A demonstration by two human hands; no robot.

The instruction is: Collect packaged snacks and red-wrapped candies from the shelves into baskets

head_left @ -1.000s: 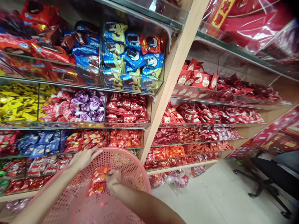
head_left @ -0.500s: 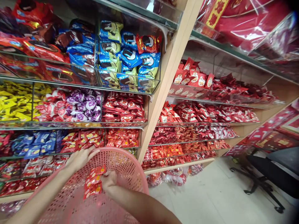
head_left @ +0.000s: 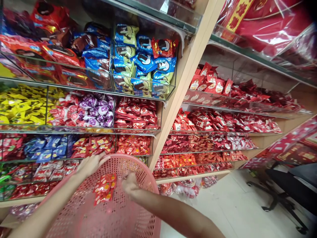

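Note:
A large pink perforated plastic basket (head_left: 146, 198) fills the lower middle of the head view. My left hand (head_left: 92, 165) grips its far rim at the left, fingers bent over the edge. Inside, several red candy packets (head_left: 105, 188) with orange and white spots lie against the basket's wall. To their right, apart from them, my right hand (head_left: 130, 182) is over the basket's inside with its fingers curled; they are blurred, and whether anything is in them cannot be made out.
Shelves of wrapped sweets rise behind the basket, among them yellow packets (head_left: 22, 105), purple sweets (head_left: 99, 109) and blue cookie packs (head_left: 145, 62). A wooden divider post (head_left: 183, 86) slants between shelf sections. At the right, a black office chair (head_left: 292, 185) stands on the pale floor (head_left: 215, 211).
My right hand has moved right, off the spotted red packets, which now lie in the basket without it. My left hand remains on the rim. The view has shifted slightly left.

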